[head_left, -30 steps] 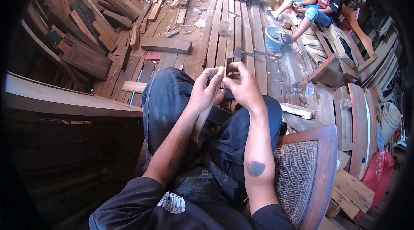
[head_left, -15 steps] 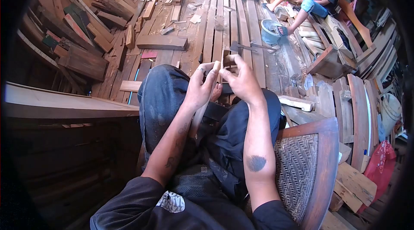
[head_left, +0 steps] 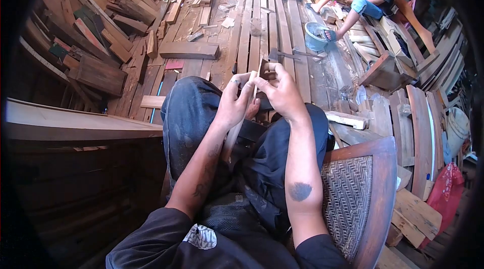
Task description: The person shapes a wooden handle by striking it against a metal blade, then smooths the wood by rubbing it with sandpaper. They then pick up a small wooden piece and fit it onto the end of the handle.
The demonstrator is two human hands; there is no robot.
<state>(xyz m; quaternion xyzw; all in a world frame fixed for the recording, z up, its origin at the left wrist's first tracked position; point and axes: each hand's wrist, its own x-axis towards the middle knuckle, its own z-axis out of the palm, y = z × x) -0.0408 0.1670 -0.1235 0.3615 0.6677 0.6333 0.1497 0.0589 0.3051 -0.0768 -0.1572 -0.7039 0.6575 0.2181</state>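
In the middle of the head view, my left hand (head_left: 235, 101) is closed around a thin wooden strip (head_left: 231, 142). The strip slants down between my knees, and its upper end shows at my left fingertips. My right hand (head_left: 283, 92) pinches a thin, bent brown sheet (head_left: 260, 67) that looks like sandpaper, against the strip's upper end. Both hands nearly touch there. My right fingers partly hide the sheet, and my left palm and forearm cover part of the strip.
A wooden block (head_left: 189, 50) lies on the slatted floor ahead. Two people sit at the back right, near a bucket (head_left: 316, 37). Boards lean at the left (head_left: 101, 75). A woven-back chair (head_left: 348, 193) stands close at my right, and a long plank edge (head_left: 85, 120) at my left.
My right hand has shifted slightly left, closer to my left fingertips. The brown sheet, earlier bowed open toward the right, now looks narrower and more upright. My left hand has barely moved.
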